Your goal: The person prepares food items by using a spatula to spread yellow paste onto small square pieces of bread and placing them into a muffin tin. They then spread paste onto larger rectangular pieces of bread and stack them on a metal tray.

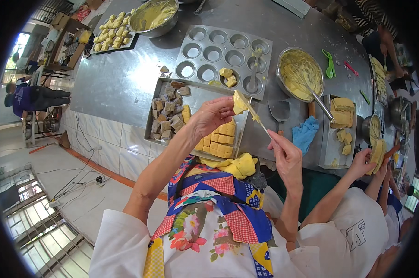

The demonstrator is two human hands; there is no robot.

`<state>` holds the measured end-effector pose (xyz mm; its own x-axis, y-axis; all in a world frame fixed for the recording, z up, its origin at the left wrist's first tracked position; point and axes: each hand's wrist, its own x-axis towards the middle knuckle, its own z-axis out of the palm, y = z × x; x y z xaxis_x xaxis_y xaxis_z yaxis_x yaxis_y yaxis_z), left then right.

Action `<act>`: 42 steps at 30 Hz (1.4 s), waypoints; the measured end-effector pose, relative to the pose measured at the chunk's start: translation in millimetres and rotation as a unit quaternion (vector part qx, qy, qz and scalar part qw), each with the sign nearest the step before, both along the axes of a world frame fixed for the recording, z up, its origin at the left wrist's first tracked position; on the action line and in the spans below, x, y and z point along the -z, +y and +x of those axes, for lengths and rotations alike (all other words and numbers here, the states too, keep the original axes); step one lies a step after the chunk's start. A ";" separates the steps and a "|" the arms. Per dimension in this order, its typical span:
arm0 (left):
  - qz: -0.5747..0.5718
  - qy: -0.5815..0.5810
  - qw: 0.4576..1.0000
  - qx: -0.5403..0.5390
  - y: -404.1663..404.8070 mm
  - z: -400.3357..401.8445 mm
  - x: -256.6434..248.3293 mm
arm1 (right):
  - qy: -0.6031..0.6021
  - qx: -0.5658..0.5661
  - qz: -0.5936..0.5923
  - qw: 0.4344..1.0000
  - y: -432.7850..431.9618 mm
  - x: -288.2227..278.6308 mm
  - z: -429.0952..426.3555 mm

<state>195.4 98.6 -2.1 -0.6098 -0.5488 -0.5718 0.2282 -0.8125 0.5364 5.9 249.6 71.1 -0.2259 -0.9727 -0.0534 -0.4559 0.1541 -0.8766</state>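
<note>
My left hand pinches a small cream-coated piece of cake above the baking tray's right side. In my right hand is the thin handle of a cream-smeared spreader, its tip against that piece. Below lies a rectangular metal tray with brown cake cubes at its left and yellow cake cut into squares at its near right, partly hidden by my left arm. Just beyond, a muffin tin holds a few coated pieces in one cup. A cream-smeared utensil rests across its right cups.
Right of the tin stand a bowl of cream with a whisk, a scraper and a blue cloth. A co-worker's hand holds cake beside another tray. Far left are another cream bowl and coated pieces.
</note>
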 end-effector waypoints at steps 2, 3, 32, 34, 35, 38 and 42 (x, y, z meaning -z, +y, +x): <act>0.037 0.016 0.999 -0.019 -1.3 1.4 1.8 | 0.011 -0.016 -0.002 1.000 1.5 -5.0 -10.3; 0.056 0.024 0.998 -0.029 -1.9 1.8 2.5 | 0.022 -0.023 0.004 0.999 3.5 -9.8 -18.5; -0.027 -0.015 0.997 -0.077 6.1 -11.6 -17.0 | 0.208 -0.002 -0.147 0.967 -2.6 7.3 -29.2; -0.024 -0.013 0.996 -0.083 3.5 -8.5 -13.7 | 0.203 0.010 -0.139 0.969 1.0 7.1 -34.4; -0.020 -0.011 0.996 -0.087 0.0 -5.4 -9.7 | 0.201 0.016 -0.136 0.970 3.0 6.8 -36.7; -0.045 -0.041 0.993 -0.103 -12.2 5.8 -7.0 | 0.163 0.061 -0.106 0.979 5.3 1.7 -39.7; -0.079 -0.076 0.990 -0.092 -21.5 13.8 -4.1 | 0.123 0.037 -0.110 0.986 -4.9 1.2 -29.9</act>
